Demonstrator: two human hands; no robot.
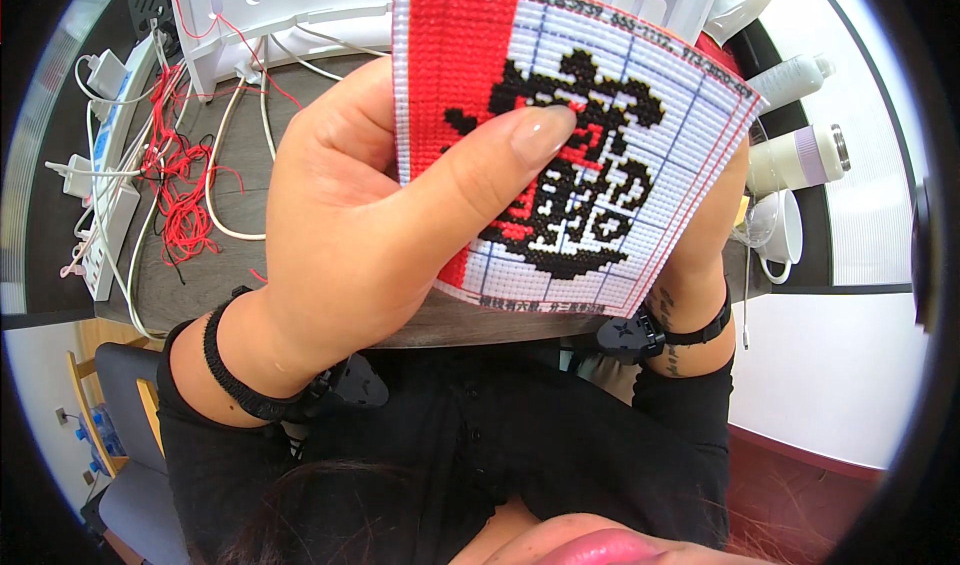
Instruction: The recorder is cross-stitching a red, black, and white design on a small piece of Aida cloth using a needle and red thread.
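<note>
A cross-stitch cloth (680,135) is held up close in front of me, with a red stitched band on its left side, a black and red stitched figure in the middle, and white gridded fabric on the right. My left hand (380,195) grips it from the left, the thumb pressed flat across the stitched figure and the fingers hidden behind. My right hand (712,215) is behind the cloth's right edge; only its side and wrist show, and its fingers are hidden. Whether a needle or thread is in the right hand cannot be seen.
Tangled red thread (190,215) lies at the left of the grey table (330,80), beside power strips (115,225) with white cables. A white rack (300,10) stands at the back. At right are a cream thermos (795,160), a white mug (785,235) and a bottle (790,80).
</note>
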